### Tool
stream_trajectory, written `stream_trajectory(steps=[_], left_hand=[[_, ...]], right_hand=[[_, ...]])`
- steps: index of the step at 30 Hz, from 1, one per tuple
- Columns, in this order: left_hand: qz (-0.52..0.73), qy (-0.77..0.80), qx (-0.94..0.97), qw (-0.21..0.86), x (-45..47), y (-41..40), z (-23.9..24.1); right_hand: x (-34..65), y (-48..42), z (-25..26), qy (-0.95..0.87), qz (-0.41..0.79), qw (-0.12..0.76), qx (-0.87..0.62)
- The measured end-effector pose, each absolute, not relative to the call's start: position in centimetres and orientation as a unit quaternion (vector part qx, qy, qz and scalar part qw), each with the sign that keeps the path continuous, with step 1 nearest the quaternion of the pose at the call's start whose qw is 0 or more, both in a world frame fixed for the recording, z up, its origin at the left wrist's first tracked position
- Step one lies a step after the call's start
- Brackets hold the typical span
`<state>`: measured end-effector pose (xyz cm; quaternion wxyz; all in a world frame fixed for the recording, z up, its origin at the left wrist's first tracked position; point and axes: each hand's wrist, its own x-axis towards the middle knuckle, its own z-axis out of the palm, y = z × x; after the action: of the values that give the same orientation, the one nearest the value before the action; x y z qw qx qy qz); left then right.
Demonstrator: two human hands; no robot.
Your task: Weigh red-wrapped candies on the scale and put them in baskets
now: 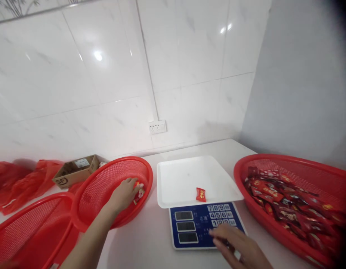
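At the far left, red plastic bags [44, 181] lie behind a red basket [30, 231], with an open cardboard box [73, 173] beside them. Next comes a round red basket [101, 183], where the person's left hand [124, 193] reaches in, fingers bent over a few wrapped sweets [141, 192] near its right side; whether it grips any cannot be told. To the right, a white tray [178, 175] sits atop a blue scale [202, 209], bearing one red-wrapped candy [201, 194] near its front edge. The right hand [240, 244] hovers by the keypad, fingers loosely curled; what it may hold is unclear. At far right, a large red basket [315, 177] contains a heap of red and dark wrapped candies [287, 201].
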<state>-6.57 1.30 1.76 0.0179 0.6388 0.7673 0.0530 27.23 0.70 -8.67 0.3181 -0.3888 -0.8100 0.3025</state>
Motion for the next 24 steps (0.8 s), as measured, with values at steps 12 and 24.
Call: stream_trajectory(steps=[12,24], left_hand=[[0.058,0.766,0.64,0.026,-2.5,-5.0,-1.8],[0.128,0.716,0.686,-0.034,-5.3,-5.3,-4.3]], right_hand=[[22.0,8.6,-2.6,-0.891,0.107,0.075,-0.435],[15.0,10.3,-0.1,-0.869,0.222,0.226,-0.381]])
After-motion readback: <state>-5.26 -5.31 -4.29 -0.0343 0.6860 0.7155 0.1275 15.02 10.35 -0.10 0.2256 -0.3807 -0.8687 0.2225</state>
